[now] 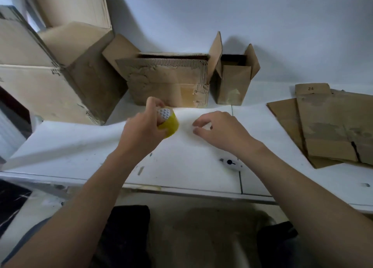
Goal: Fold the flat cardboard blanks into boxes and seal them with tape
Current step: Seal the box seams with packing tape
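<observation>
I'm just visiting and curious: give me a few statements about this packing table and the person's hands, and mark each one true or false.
1. The left hand holds a roll of yellow tape. True.
2. The right hand grips a cardboard blank. False: it holds nothing, fingers curled above the white table.
3. Flat cardboard blanks lie stacked at the table's right. True.
4. The small box by the wall is taped closed. False: its top flaps stand open.
5. The tape sits on the blanks. False: it is in the hand, well away from them.
</observation>
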The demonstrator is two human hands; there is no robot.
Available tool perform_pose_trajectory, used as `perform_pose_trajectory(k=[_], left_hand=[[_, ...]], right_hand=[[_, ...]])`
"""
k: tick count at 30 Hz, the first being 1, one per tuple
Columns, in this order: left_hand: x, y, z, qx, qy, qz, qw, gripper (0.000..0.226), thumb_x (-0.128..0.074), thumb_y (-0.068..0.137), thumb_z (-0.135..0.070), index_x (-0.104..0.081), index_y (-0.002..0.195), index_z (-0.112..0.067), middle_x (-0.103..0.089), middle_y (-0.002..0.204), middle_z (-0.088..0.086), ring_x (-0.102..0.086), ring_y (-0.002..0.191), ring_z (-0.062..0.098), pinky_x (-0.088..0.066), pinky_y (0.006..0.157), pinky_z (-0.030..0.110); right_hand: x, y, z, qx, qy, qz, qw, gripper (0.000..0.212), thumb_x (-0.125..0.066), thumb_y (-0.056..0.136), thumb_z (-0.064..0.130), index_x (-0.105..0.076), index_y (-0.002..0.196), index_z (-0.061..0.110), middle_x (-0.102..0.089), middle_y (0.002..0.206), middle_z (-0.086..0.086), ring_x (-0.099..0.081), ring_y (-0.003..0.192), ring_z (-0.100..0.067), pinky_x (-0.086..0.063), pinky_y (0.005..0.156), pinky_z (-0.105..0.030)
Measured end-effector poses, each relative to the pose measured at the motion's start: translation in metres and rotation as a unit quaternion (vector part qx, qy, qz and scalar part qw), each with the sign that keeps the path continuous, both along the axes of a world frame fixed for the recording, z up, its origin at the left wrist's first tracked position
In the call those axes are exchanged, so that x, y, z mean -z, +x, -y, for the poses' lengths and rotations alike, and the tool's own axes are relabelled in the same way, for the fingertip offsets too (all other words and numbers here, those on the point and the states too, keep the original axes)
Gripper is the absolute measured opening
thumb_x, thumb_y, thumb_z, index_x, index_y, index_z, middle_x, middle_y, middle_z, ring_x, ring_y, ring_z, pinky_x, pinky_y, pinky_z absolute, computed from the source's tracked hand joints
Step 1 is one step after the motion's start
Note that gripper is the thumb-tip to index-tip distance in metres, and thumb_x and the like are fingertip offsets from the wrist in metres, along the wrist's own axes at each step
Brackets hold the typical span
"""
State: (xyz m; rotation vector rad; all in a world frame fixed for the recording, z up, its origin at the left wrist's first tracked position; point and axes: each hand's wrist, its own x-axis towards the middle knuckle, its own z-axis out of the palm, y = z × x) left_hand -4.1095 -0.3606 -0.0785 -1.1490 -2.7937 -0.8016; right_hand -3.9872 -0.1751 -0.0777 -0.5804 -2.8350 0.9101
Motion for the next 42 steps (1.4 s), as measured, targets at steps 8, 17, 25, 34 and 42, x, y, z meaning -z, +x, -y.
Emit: perform_pose_trajectory(k=[8, 17, 25, 34, 42], left_hand=[[0.029, -0.04, 0.053, -0.123, -0.144, -0.069, 0.98, 0.039, -0.064, 0.086, -0.008, -0.042, 0.117, -0.019, -0.061, 0.081, 0.006, -0.052, 0.068, 0.033, -0.034, 0.076, 0.041], [0.038, -0.027, 0.025, -0.113, -0.197, -0.035, 0.973, 0.032, -0.05, 0.081, 0.004, -0.059, 0.092, -0.024, -0.062, 0.092, -0.002, -0.057, 0.089, 0.028, -0.037, 0.095, 0.052], [0.043, -0.026, 0.034, -0.112, -0.189, -0.019, 0.975, 0.047, -0.049, 0.087, 0.001, -0.072, 0.107, -0.035, -0.066, 0.113, -0.002, -0.059, 0.105, 0.031, -0.035, 0.096, 0.047], [0.044, -0.044, 0.09, -0.187, -0.229, -0.062, 0.953, 0.042, -0.051, 0.083, 0.001, -0.073, 0.108, -0.025, -0.068, 0.106, 0.002, -0.063, 0.096, 0.034, -0.035, 0.083, 0.04], [0.04, -0.055, 0.109, -0.184, -0.258, 0.012, 0.948, 0.036, -0.057, 0.091, -0.02, -0.062, 0.125, -0.029, -0.049, 0.14, 0.006, -0.045, 0.126, 0.039, -0.037, 0.087, 0.049]], right_hand=[[0.007, -0.001, -0.001, -0.027, 0.05, 0.154, 0.986, 0.011, -0.08, 0.079, 0.031, -0.07, 0.082, 0.033, -0.066, 0.084, 0.014, -0.065, 0.078, -0.009, -0.054, 0.071, -0.031], [0.027, 0.041, -0.033, -0.019, 0.118, 0.352, 0.928, 0.031, -0.071, 0.084, 0.021, -0.055, 0.11, 0.023, -0.061, 0.107, 0.002, -0.059, 0.091, -0.017, -0.05, 0.075, -0.03], [0.04, -0.001, -0.007, -0.036, 0.079, 0.147, 0.985, 0.011, -0.066, 0.086, 0.035, -0.057, 0.088, 0.028, -0.061, 0.091, 0.008, -0.06, 0.084, -0.018, -0.049, 0.069, -0.032], [0.067, -0.098, 0.073, -0.071, 0.026, -0.028, 0.997, 0.016, -0.068, 0.089, 0.023, -0.063, 0.074, 0.021, -0.056, 0.088, 0.005, -0.056, 0.076, -0.017, -0.046, 0.071, -0.029], [0.079, -0.122, 0.094, -0.112, 0.089, -0.001, 0.99, 0.023, -0.062, 0.096, 0.03, -0.073, 0.115, 0.023, -0.062, 0.114, 0.002, -0.048, 0.108, -0.025, -0.049, 0.083, -0.037]])
